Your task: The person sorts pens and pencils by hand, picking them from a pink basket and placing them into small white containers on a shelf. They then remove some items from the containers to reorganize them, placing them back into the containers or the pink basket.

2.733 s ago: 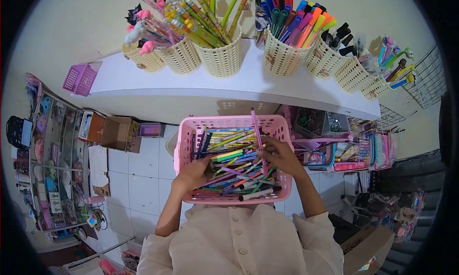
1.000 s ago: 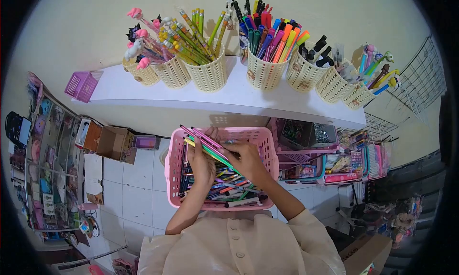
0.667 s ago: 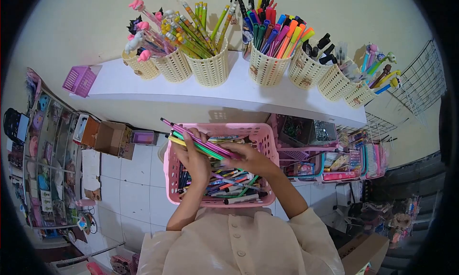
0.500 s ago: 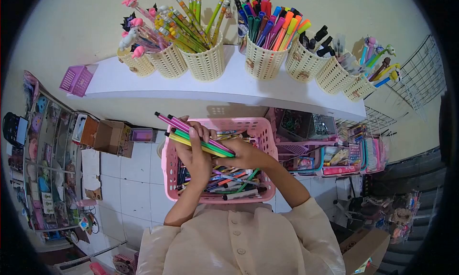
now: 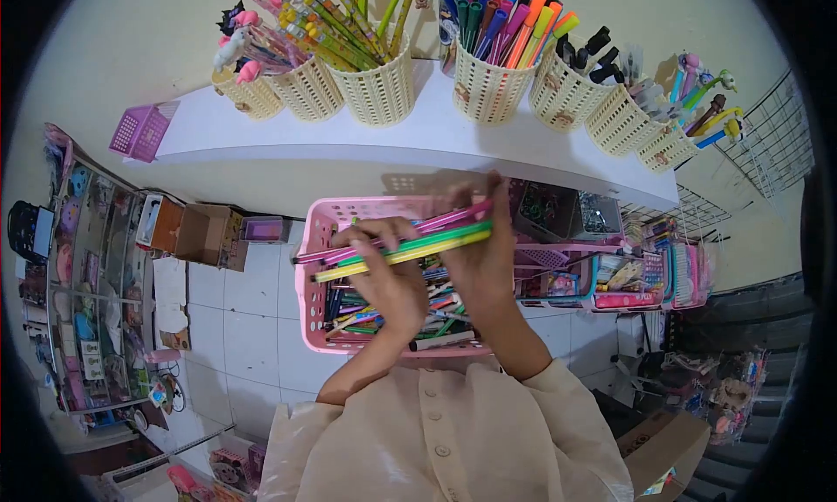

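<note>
My left hand (image 5: 397, 288) is closed around a small bundle of felt-tip pens above the basket. Magenta pens (image 5: 449, 218), a green pen (image 5: 440, 239) and a yellow pen (image 5: 414, 254) lie side by side in it, dark tips pointing left. My right hand (image 5: 482, 262) is at the other ends of the pens, its palm against them and its fingers stretched upward, partly blurred. Below both hands stands a pink plastic basket (image 5: 309, 314) holding many loose pens and pencils, partly hidden by my hands.
A white shelf (image 5: 288, 149) carries cream woven-look cups, among them a pencil cup (image 5: 375, 96) and a marker cup (image 5: 493, 92). A purple basket (image 5: 141, 131) sits at its left end. Cardboard boxes (image 5: 205, 236) stand left, stationery baskets (image 5: 623, 300) right.
The pens have swung to point left, nearly level. My right hand has loosened from around their ends, its fingers now raised. The view has shifted slightly.
</note>
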Demonstrator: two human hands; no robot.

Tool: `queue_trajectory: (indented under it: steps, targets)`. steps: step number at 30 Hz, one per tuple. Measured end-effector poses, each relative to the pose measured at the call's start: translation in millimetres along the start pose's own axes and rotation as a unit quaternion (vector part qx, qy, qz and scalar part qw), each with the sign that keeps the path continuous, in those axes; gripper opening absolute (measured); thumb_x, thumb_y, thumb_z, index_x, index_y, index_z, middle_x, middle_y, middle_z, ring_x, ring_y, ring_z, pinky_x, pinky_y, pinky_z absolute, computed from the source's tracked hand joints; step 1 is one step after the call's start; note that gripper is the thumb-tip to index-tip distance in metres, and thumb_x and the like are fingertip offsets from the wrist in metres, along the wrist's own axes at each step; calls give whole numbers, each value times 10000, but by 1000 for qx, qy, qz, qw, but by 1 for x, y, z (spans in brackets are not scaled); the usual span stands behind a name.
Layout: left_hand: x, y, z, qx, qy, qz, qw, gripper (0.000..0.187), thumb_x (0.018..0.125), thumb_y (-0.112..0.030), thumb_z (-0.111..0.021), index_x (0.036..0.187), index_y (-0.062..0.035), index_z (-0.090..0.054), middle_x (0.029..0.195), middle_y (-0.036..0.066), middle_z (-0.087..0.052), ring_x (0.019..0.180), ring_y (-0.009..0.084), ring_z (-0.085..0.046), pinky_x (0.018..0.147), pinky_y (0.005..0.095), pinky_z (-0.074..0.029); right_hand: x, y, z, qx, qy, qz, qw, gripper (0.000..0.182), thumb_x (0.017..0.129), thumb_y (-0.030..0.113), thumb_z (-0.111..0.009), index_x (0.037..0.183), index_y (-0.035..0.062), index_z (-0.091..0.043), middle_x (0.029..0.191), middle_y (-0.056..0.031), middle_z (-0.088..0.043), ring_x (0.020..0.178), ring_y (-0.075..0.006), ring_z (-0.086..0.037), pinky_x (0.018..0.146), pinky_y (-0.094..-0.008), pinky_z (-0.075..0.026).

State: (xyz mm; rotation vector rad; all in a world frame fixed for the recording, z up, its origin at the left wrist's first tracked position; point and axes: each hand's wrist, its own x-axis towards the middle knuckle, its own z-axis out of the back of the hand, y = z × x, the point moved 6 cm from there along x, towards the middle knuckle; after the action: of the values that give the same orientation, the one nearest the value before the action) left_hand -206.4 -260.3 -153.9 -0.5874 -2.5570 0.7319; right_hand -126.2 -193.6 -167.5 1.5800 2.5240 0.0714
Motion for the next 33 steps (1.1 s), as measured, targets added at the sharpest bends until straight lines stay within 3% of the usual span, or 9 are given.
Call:
queue_trajectory:
  steps: [4, 7, 10, 14, 16, 18, 20, 28, 33]
  targets:
    - [-20, 11, -5, -5, 81, 56, 995, 204, 834, -237, -449, 864, -63, -347, 826, 87, -443, 878, 205, -455, 798, 347, -352, 16, 24, -7, 34, 79, 36, 996, 251, 840, 315, -416, 711, 103, -451, 429, 33, -295, 380, -60, -307, 482, -193, -393]
    - [-22, 22, 10, 134, 377, 203, 894, 689, 591, -341, -705, 1091, -34, -344, 1127, 188, -392, 1073, 255, -380, 912, 375, -280, 25, 52, -11, -12, 68, 44, 997, 291, 859, 310, -375, 651, 107, -391, 383, 43, -212, 317, -48, -186, 368, -168, -291]
    - [-1, 7, 38, 60, 382, 350, 853, 987, 423, -420, -762, 1180, 3, -291, 1136, 200, -402, 1098, 263, -374, 928, 384, -265, 21, 53, -31, -219, 173, -31, 960, 320, 835, 331, -427, 605, 120, -357, 419, 33, -258, 368, -47, -224, 383, -190, -292]
    - [-6, -4, 25, 358, 489, 256, 753, 560, 653, -166, -652, 1115, -11, -374, 1119, 180, -424, 1075, 225, -393, 892, 362, -299, 8, -17, -21, -540, 192, -26, 819, 192, 825, 204, -471, 724, 43, -444, 552, -8, -426, 485, -82, -415, 447, -202, -334]
    - [-10, -7, 43, 431, 443, 28, 785, 349, 732, -150, -585, 1022, -22, -439, 928, 139, -514, 866, 183, -507, 741, 309, -400, 1, -59, -28, -506, 223, -129, 823, 161, 813, 166, -492, 805, 8, -463, 634, -23, -478, 570, -102, -473, 523, -229, -390]
    - [-6, 5, 89, 314, 285, 357, 832, 227, 752, -141, -566, 926, -21, -485, 651, 21, -492, 552, 95, -477, 490, 217, -379, 0, -85, -28, -477, 291, -210, 802, 163, 807, 153, -501, 838, -3, -465, 671, -27, -493, 613, -113, -490, 572, -244, -414]
    - [14, -24, 110, 295, 113, 369, 874, 124, 808, -121, -473, 872, -18, -497, 483, -54, -321, 367, 27, -273, 336, 176, -188, 8, -71, -27, -489, 239, 63, 836, 162, 798, 136, -513, 833, -12, -459, 731, -36, -508, 693, -136, -510, 652, -269, -419]
    - [43, -62, 158, 162, 4, 183, 970, 218, 848, -224, -416, 844, -8, -448, 454, -36, -239, 352, 40, -195, 332, 186, -158, -69, -128, 70, -808, 564, -13, 173, 295, 680, 168, -546, 892, -32, -492, 733, -166, -556, 715, -279, -544, 620, -402, -389]
    - [31, -45, 168, 122, -10, 173, 977, 200, 846, -215, -422, 821, -17, -438, 452, -26, -235, 346, 52, -190, 331, 198, -168, -58, -136, 94, -776, 575, -142, 218, 325, 659, 144, -548, 909, -53, -484, 750, -190, -556, 711, -319, -535, 654, -425, -394]
